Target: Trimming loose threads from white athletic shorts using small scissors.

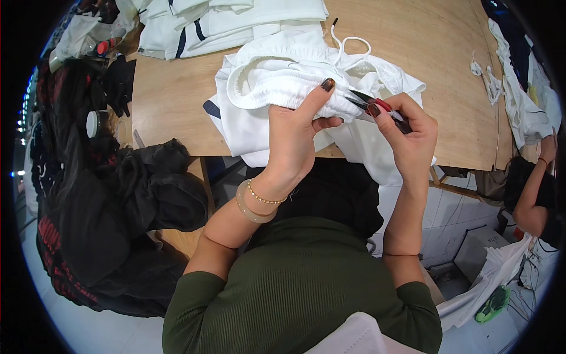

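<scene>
White pants (259,133) with a gathered elastic waistband and a drawstring (356,41) lie bunched at the table's near edge. My left hand (300,127) pinches the waistband, thumb on top and fingers beneath. In my right hand (407,127) is a pair of thread snips (386,107) with red and black handles. Their dark pointed blades are apart and reach toward the waistband beside my left thumb. Whether the blade tips touch the cloth, I cannot tell.
Folded white garments with navy stripes (194,35) are stacked at the back left of the wooden table (413,35). Black clothing (118,224) heaps up at my left, near a lidded jar (97,124). At far right, another person's arm (533,194) reaches toward white cloth (519,106).
</scene>
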Motion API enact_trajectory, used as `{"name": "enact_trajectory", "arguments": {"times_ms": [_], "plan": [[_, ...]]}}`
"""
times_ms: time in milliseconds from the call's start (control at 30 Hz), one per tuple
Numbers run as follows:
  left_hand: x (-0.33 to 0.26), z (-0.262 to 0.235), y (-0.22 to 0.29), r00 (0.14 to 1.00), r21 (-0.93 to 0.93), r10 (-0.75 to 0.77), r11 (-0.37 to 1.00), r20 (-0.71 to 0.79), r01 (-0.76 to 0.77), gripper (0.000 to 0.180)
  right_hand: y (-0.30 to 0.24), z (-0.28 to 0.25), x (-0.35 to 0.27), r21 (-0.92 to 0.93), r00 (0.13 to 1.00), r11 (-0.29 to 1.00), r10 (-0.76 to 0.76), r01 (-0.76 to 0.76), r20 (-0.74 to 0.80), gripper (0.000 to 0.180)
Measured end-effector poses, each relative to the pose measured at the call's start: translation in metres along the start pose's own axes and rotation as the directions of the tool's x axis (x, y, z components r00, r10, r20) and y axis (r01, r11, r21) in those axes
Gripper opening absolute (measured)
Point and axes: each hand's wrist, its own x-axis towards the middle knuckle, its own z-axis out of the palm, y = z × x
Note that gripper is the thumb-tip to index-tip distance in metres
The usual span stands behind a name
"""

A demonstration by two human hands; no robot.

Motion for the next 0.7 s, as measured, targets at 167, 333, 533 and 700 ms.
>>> {"name": "enact_trajectory", "arguments": {"times_ms": [167,333,533,700], "plan": [[0.0,0.0,0.0,1.0,0.008,-0.004,1.0,0.01,0.004,0.017,0.001,0.001,0.001,0.006,1.0,1.0,0.001,-0.001,0.003,0.013],[0.0,-0.001,-0.002,1.0,0.002,-0.004,1.0,0.01,0.004,0.017,-0.001,0.001,0.002,0.004,1.0,1.0,-0.001,0.0,0.025,0.013],[0.004,0.0,-0.014,0.996,0.037,-0.094,0.995,-0.007,0.094,0.014,0.004,0.011,0.014,0.477,0.995,0.877,-0.009,0.056,-0.101,0.009],[0.005,0.001,-0.006,0.994,0.036,-0.106,0.994,-0.037,0.107,0.014,0.002,0.016,0.015,-0.012,0.993,0.994,-0.109,0.109,-0.043,0.017]]}}
